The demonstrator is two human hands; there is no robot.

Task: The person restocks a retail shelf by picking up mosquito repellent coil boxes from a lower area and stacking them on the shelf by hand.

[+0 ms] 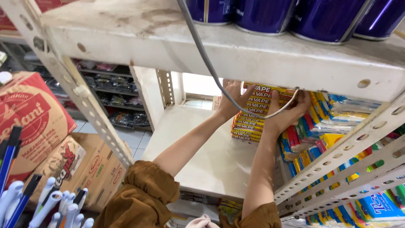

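Observation:
A stack of flat yellow and red boxes (252, 117) stands on a white metal shelf (202, 156) under the upper shelf board. My left hand (230, 99) presses against the stack's left side. On the right side my right hand (291, 112) grips the same stack, fingers over its top. Both arms reach forward in brown sleeves.
Blue cans (291, 14) stand on the upper shelf board (219, 55). A grey cable (211, 63) hangs across the front. Colourful packets (329, 122) fill the shelf to the right. Cardboard cartons (38, 122) sit at the left, with pens (55, 207) below them.

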